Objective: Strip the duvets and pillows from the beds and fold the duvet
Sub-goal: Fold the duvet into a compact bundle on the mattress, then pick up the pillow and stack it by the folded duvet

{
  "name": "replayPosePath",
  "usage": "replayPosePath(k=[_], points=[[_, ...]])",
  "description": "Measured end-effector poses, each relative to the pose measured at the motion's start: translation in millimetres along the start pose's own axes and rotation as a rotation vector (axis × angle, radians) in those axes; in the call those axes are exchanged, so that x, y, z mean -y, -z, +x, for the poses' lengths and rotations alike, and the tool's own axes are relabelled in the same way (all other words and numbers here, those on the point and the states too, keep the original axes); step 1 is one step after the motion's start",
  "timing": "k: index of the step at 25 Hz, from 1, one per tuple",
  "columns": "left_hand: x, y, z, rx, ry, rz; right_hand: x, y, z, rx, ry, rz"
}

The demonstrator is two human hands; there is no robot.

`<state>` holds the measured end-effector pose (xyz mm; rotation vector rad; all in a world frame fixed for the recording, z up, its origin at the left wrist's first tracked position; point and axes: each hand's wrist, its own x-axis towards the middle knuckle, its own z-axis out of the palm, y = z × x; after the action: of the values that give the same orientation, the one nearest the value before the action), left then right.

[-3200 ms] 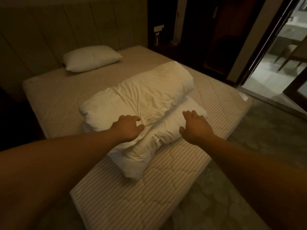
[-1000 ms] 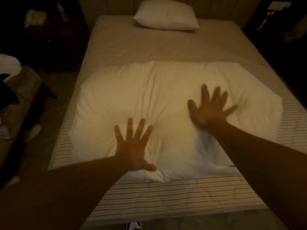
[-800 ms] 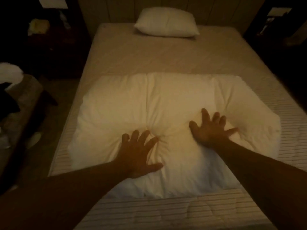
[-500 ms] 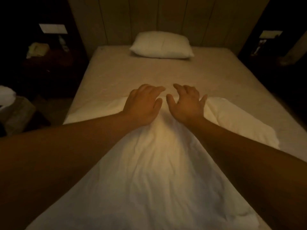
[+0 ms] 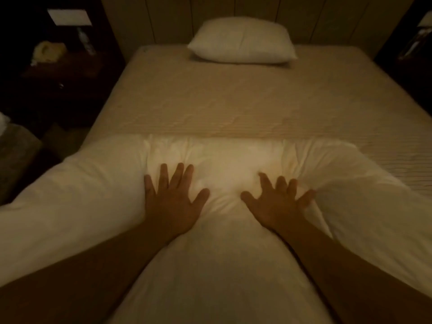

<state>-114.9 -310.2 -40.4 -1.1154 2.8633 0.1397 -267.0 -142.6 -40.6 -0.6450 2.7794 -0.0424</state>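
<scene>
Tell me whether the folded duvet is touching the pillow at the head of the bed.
Apart. The head view shows a broad band of bare mattress between the duvet far edge and the pillow.

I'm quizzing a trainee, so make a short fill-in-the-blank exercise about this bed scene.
1. Both hands, left hand and right hand, press flat on the white ____.
2. The pillow lies at the ____ of the bed.
3. The number of pillows on the bed is ____.
4. The fingers of both hands are ____, not gripping.

Missing words: duvet; head; one; spread
</scene>
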Motion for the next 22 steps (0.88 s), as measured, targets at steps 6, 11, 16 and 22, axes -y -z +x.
replayPosePath(k=[6,11,16,22], points=[[41.9,26.0,82.2,0.019,0.096,0.116,-4.1,8.9,56.6,-0.207,0.066,0.110],[65.1,-5.9,66.8,-0.014,0.219,0.199,-36.1,-20.1,69.6,-0.299,0.049,-0.122],[82.6,-29.4,55.6,-0.050,0.312,0.007,-64.4,-34.3,66.4,-0.225,-0.088,0.039],[73.5,-25.9,18.0,-0.017,0.280,-0.092,-50.8,-34.6,27.6,-0.111,-0.044,0.230]])
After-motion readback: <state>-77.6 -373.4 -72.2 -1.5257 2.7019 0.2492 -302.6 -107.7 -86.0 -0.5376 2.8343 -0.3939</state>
